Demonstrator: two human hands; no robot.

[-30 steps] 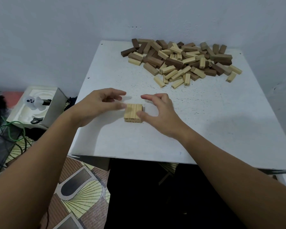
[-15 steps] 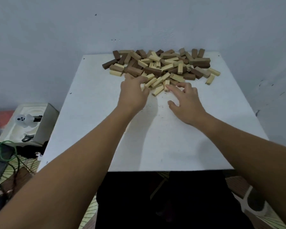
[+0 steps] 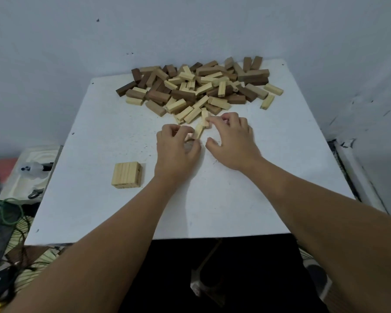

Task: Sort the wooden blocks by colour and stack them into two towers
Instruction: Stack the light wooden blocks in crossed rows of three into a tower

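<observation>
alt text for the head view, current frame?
Both hands, left hand and right hand, pick light blocks from the near edge of a mixed light-and-dark block pile on a white table; a started light tower sits near left.

A square white tabletop (image 3: pixel 95 199), scuffed and speckled, sits pushed into a corner — pale grey walls (image 3: pixel 54 53) behind and to the right, marked with small dark spots. Down left, a patterned floor (image 3: pixel 22 263) shows, with green cable (image 3: pixel 7 213) coiled beside a white moulded tray (image 3: pixel 29 163). Light is dim and even — soft shadows only.
</observation>
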